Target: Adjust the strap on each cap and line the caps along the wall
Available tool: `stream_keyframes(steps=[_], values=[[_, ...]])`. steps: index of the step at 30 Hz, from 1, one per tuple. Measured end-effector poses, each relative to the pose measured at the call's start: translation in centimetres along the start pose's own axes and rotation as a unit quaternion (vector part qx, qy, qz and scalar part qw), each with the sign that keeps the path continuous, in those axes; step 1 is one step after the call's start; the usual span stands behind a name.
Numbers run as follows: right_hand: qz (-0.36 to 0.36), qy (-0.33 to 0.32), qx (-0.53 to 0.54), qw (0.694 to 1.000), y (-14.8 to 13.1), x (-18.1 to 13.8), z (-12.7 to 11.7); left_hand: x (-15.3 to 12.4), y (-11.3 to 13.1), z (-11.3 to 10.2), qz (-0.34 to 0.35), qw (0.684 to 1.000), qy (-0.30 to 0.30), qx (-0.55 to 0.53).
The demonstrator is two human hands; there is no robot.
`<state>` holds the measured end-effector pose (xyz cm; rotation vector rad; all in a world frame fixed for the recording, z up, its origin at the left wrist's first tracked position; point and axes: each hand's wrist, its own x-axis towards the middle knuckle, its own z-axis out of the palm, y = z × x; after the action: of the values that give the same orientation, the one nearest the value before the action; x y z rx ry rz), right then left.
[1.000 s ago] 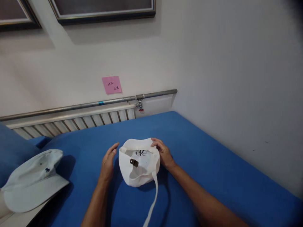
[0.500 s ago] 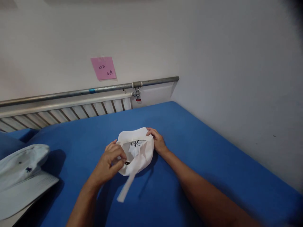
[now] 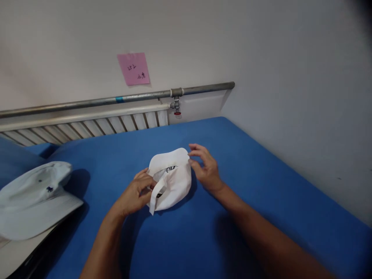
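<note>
A white baseball cap (image 3: 177,186) lies on the blue bed surface, its brim pointing away from me and its inside partly showing dark lettering. Its white back strap (image 3: 157,195) hangs loose toward me over the cap's edge. My left hand (image 3: 138,192) grips the cap's left rim, fingertips partly hidden inside near a small dark piece. Just at the right end of the brim is my right hand (image 3: 206,166), fingers spread and slightly curled, holding nothing.
At the left, more caps are stacked, a pale one (image 3: 37,197) with a small dark emblem on top. Behind the blue sheet (image 3: 247,186) run a radiator (image 3: 87,126) and a metal pipe (image 3: 145,96) with a valve. A pink note (image 3: 134,69) is on the wall.
My right hand has let go of the brim and opened beside it. The strap has swung up and left, covering more of the cap's inside. The camera view has shifted slightly.
</note>
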<state>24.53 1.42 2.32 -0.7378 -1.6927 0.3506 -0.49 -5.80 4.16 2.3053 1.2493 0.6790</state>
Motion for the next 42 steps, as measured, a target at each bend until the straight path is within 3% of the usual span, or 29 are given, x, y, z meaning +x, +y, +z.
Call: stream_keyframes(steps=[3, 5, 6, 10, 15, 19, 23, 27, 30, 33, 42], values=[[-0.17, -0.113, -0.007, 0.979, -6.0, -0.3, 0.3, -0.4, -0.4, 0.3, 0.003, 0.999, 0.034, -0.019], [-0.233, -0.217, -0.026, 0.947, -8.6, -1.1, 1.1, -0.5, -0.5, 0.5, 0.008, 0.998, 0.051, -0.022], [-0.241, -0.241, -0.046, 0.939, -9.2, -1.5, 1.6, -0.6, -0.5, 0.6, 0.01, 0.998, 0.054, -0.016], [-0.187, -0.285, -0.119, 0.933, -8.2, -2.7, 2.9, -1.0, 0.2, 0.8, -0.022, 0.999, 0.037, 0.023], [-0.124, -0.246, 0.007, 0.961, -7.1, -3.0, 1.6, -2.3, 2.4, 0.3, -0.055, 0.997, 0.055, -0.025], [-0.084, -0.179, 0.094, 0.976, -7.3, -3.2, 0.3, -3.9, 3.8, 0.1, -0.113, 0.971, 0.094, -0.191], [-0.026, -0.175, -0.012, 0.984, -6.3, -3.3, 0.5, -3.8, 3.2, 1.1, -0.124, 0.903, 0.101, -0.399], [0.044, -0.296, -0.19, 0.935, -5.5, -3.3, 1.3, -1.9, 2.0, 2.9, -0.13, 0.844, 0.078, -0.515], [0.076, -0.347, -0.268, 0.896, -5.8, -3.1, 1.8, -1.1, 1.9, 3.8, -0.147, 0.82, 0.038, -0.551], [0.088, -0.358, -0.293, 0.882, -6.2, -3.0, 2.1, -1.3, 1.9, 3.9, -0.153, 0.823, 0.028, -0.546], [0.079, -0.387, -0.314, 0.863, -5.9, -3.4, 3.5, -2.9, 0.9, 3.0, -0.152, 0.872, -0.016, -0.466]])
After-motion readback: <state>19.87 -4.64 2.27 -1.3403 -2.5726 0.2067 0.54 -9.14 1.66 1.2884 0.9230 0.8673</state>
